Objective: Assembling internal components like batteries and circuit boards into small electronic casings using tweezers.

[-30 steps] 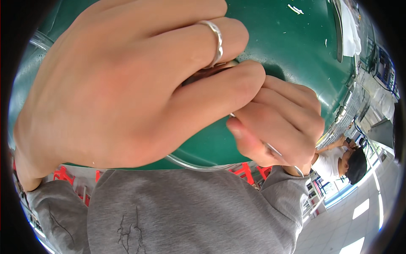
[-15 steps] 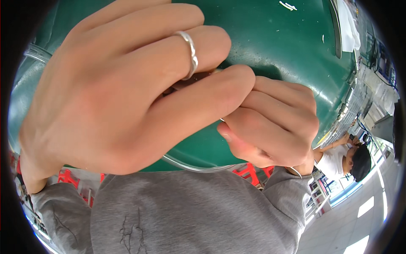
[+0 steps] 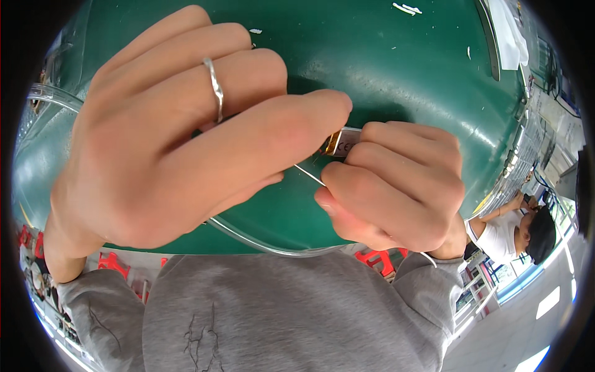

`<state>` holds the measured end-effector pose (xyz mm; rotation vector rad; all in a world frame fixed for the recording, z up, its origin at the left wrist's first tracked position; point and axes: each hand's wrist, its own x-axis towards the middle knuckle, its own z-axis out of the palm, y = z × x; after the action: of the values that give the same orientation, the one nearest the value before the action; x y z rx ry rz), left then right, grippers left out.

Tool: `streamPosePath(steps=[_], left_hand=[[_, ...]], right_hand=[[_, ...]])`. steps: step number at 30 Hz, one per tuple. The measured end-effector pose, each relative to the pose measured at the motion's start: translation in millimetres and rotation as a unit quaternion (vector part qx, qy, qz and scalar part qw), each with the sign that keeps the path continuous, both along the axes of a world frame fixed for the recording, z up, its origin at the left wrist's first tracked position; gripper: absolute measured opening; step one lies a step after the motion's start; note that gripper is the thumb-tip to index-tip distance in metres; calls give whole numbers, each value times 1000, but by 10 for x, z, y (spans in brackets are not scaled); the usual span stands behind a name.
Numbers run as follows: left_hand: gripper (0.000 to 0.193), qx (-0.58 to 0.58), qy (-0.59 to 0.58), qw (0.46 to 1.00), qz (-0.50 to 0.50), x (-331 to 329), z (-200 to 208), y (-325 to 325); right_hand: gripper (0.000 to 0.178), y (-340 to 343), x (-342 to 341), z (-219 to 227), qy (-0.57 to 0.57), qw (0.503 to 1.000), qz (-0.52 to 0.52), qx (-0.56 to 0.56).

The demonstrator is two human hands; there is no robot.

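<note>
My left hand (image 3: 186, 136), with a silver ring on one finger, is closed, its index finger and thumb bent together. A thin white wire (image 3: 310, 175) runs from under those fingertips to my right hand (image 3: 403, 186). My right hand is closed in a fist round a small flat silver battery pack (image 3: 344, 144), with amber tape at its exposed end. Most of the pack is hidden by the fingers. The wire passes through that fist too, and its tail hangs out by the right wrist. My left fingertips are close beside the taped end; whether they touch it is unclear.
A green mat (image 3: 384, 62) covers the table, with white scraps (image 3: 407, 8) at the far side. A clear tube (image 3: 266, 247) curves along the near edge. Red stools (image 3: 375, 261) stand below. At the right, a person in a white top (image 3: 499, 239) sits near shelving.
My left hand has drawn left, away from my right hand. The gap between them now shows the pack's taped end and more of the white wire. My right hand has barely moved.
</note>
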<state>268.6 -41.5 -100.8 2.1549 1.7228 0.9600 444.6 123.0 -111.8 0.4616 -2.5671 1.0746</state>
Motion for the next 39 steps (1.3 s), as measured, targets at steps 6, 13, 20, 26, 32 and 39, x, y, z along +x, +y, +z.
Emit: streamPosePath(steps=[6, 13, 20, 26, 32, 39], left_hand=[[52, 14, -26, 1000, 4, 20, -61, 14], [60, -1, -18, 999, -26, 1, -20, 37], [54, -32, -71, 997, 16, -10, 36, -34], [50, -54, -91, 992, 64, 57, 93, -58], [50, -54, -128, 989, 48, 88, -8, 13], [52, -68, -129, 987, 71, 95, 135, -138]], right_hand=[[19, 0, -9, 56, -21, 999, -8, 49], [17, -8, 5, 23, -15, 999, -14, 45], [16, 20, -5, 45, -3, 997, -19, 74], [16, 17, -22, 11, 23, 998, -3, 66], [16, 33, 30, -8, -4, 997, -2, 77], [15, -23, -71, 121, -14, 997, -26, 77]])
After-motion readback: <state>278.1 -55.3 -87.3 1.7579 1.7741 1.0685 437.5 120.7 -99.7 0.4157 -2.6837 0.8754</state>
